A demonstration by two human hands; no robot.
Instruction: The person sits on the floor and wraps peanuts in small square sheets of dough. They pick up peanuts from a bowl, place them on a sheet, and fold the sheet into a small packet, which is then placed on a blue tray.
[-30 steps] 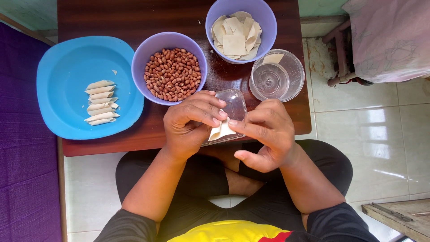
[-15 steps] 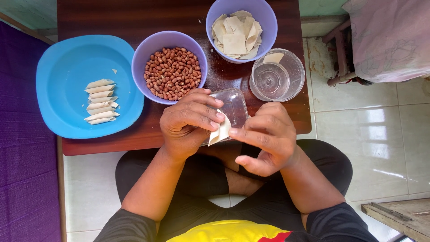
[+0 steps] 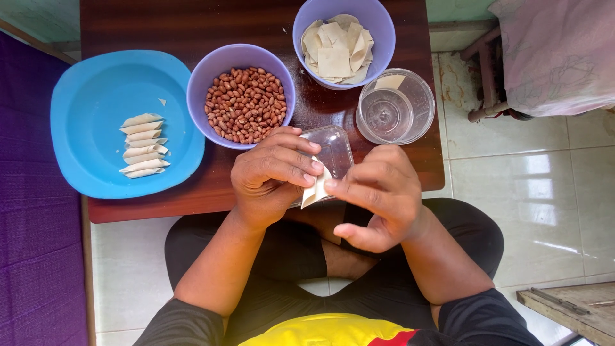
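From the head camera, the left hand (image 3: pixel 272 176) and the right hand (image 3: pixel 378 192) both pinched a small folded dough wrapper (image 3: pixel 315 189) between their fingertips. It was held over the table edge (image 3: pixel 192 205), just below the bowl of peanuts (image 3: pixel 242 96).

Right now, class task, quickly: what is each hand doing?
Left hand: fingers closed on the pale dough wrapper.
Right hand: fingers pinching the same dough wrapper from the other side.
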